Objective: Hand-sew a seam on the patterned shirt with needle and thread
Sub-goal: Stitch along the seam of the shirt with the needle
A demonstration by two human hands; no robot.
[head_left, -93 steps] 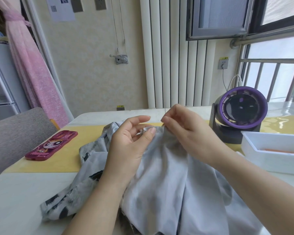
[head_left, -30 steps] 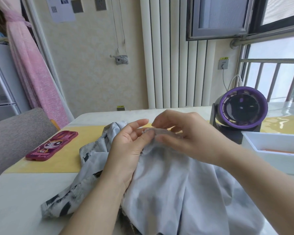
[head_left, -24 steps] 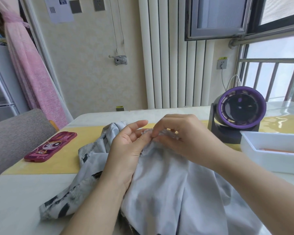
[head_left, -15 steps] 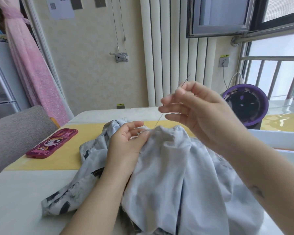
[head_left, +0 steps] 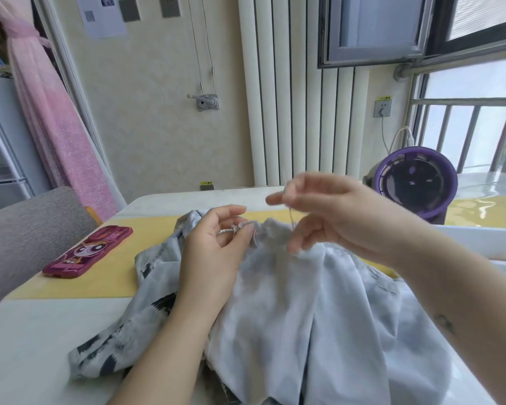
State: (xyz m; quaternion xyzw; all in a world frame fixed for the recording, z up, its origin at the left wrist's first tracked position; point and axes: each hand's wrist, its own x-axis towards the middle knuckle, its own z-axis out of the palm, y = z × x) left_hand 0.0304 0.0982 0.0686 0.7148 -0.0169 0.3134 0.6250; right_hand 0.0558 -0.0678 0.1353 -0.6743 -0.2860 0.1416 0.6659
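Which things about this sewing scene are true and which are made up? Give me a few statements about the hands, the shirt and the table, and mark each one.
1. The left hand pinches the bunched edge of the shirt. True.
2. The right hand lies flat on the shirt. False: it is raised above the cloth, and a thin grey line, likely the thread, runs from its fingers down to the fabric.
3. A pink phone lies on the yellow mat, to the left of the shirt. True.
4. The purple fan stands at the left end of the table. False: it stands on the right, behind the right hand.
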